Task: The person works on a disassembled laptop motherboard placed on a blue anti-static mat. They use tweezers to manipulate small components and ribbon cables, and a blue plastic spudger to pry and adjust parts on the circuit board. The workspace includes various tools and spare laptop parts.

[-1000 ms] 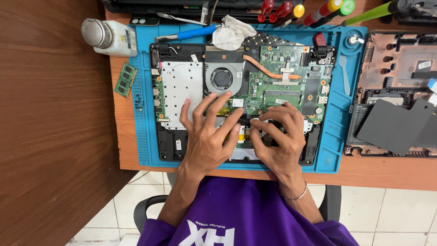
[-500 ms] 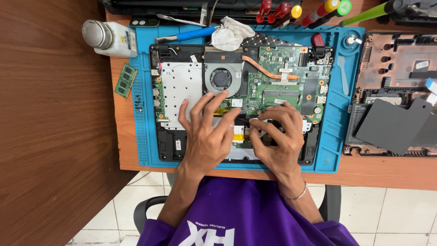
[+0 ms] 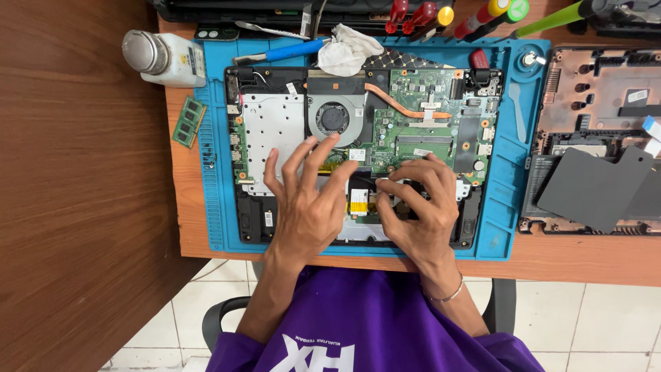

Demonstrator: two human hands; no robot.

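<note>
Brown wood made up the desk (image 3: 82,207), which ran down the left side and along the near edge under everything else. On it lay a blue work mat (image 3: 213,207), and filling most of the mat sat an opened laptop base (image 3: 275,131), bottom cover off, with a green mainboard (image 3: 427,110) toward its right half, a round cooling fan (image 3: 335,117) near the middle of its far edge and a copper heat pipe (image 3: 399,105) curving between them. Off the mat's right edge rested a second laptop shell (image 3: 592,89), reddish inside, with a dark grey sheet (image 3: 592,186) lying on its near part. The left hand (image 3: 306,207) lay over the near middle of the laptop base, its fingers spread wide and fanned toward the fan, palm low over the parts and holding nothing that could be seen. The right hand (image 3: 420,213) sat just beside it, fingers curled in and bunched toward a small dark part at the base's near edge, though what they pinched was hidden under the fingertips. Between the two hands showed a small white-and-yellow label (image 3: 359,201). At the mat's far left corner stood a white bottle (image 3: 165,58) with a metal cap, on its side. A crumpled white cloth (image 3: 351,49) lay at the mat's far edge, and a green memory stick (image 3: 189,122) sat on the desk just off the mat's left edge.
</note>
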